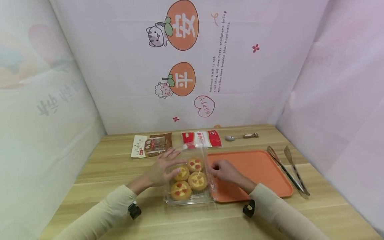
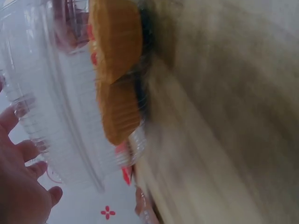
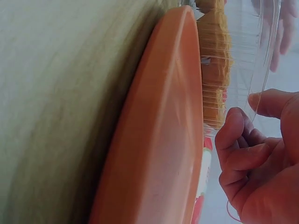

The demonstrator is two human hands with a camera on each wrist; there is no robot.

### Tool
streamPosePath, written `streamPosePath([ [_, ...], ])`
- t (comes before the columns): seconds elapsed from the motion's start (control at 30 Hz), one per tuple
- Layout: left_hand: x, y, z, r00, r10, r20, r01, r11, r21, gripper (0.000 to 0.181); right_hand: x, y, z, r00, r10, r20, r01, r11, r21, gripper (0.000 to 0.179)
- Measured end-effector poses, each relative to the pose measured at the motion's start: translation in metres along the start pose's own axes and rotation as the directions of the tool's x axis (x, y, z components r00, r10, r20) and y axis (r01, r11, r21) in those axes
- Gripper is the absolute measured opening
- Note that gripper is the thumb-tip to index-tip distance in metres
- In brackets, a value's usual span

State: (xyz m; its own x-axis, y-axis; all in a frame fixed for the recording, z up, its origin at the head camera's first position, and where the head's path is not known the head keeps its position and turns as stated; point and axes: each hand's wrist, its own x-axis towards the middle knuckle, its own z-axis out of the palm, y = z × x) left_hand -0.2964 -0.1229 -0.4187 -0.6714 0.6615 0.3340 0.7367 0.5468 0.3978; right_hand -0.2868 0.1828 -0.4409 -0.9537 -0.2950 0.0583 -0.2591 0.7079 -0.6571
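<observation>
A clear plastic box (image 1: 192,201) stands on the table, holding several round yellow tarts (image 1: 198,181), most topped with red pieces. My left hand (image 1: 160,169) lies along the box's left side with fingers spread over its lid. In the left wrist view those fingers are loosely bent against the clear plastic. At the right side, my right hand (image 1: 225,170) pinches the rim of the lid (image 3: 265,65) between thumb and curled index finger, above the orange tray (image 1: 246,163). In the left wrist view, two tarts (image 2: 117,42) show through the wall.
Behind the box lie a brown-and-white packet (image 1: 152,145) and a red-and-white packet (image 1: 207,138). A spoon (image 1: 243,136) lies farther right. Metal tongs (image 1: 289,170) rest along the tray's right edge. Patterned white walls (image 1: 126,83) enclose the table.
</observation>
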Motion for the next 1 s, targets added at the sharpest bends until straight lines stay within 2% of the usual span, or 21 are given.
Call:
streamPosePath([
  [0.1, 0.000, 0.000, 0.006, 1.000, -0.007, -0.004, 0.007, 1.000, 0.023, 0.040, 0.001, 0.002, -0.001, 1.000, -0.030, 0.002, 0.030, 1.000, 0.006, 0.022],
  [0.2, -0.001, -0.001, 0.011, 1.000, -0.006, -0.011, 0.006, 1.000, 0.009, 0.040, 0.002, 0.004, -0.002, 0.997, -0.075, 0.029, 0.075, 0.997, 0.024, 0.023],
  [0.3, -0.003, -0.002, 0.014, 1.000, 0.000, -0.018, 0.000, 1.000, 0.003, 0.039, 0.004, 0.006, -0.008, 0.989, -0.106, 0.107, 0.100, 0.993, 0.064, 0.024],
  [0.37, -0.003, -0.003, 0.015, 1.000, 0.006, -0.023, -0.006, 1.000, 0.009, 0.039, 0.007, 0.008, -0.014, 0.982, -0.099, 0.161, 0.086, 0.992, 0.087, 0.026],
  [0.47, -0.003, -0.003, 0.016, 1.000, 0.014, -0.026, -0.013, 0.999, 0.029, 0.039, 0.018, 0.010, -0.023, 0.983, -0.042, 0.177, 0.021, 0.993, 0.117, 0.028],
  [0.63, -0.004, -0.003, 0.017, 1.000, 0.006, -0.026, -0.005, 0.999, 0.040, 0.038, 0.045, 0.006, -0.028, 0.993, 0.084, 0.080, -0.100, 0.969, 0.226, 0.035],
  [0.83, -0.003, -0.003, 0.018, 1.000, 0.011, -0.015, -0.010, 0.998, 0.059, 0.037, 0.071, 0.006, -0.015, 0.967, 0.241, 0.077, -0.252, 0.901, 0.352, 0.040],
  [1.0, -0.001, -0.002, 0.019, 1.000, 0.010, -0.004, -0.010, 0.998, 0.067, 0.038, 0.083, 0.010, -0.004, 0.952, 0.301, 0.047, -0.293, 0.861, 0.416, 0.043],
])
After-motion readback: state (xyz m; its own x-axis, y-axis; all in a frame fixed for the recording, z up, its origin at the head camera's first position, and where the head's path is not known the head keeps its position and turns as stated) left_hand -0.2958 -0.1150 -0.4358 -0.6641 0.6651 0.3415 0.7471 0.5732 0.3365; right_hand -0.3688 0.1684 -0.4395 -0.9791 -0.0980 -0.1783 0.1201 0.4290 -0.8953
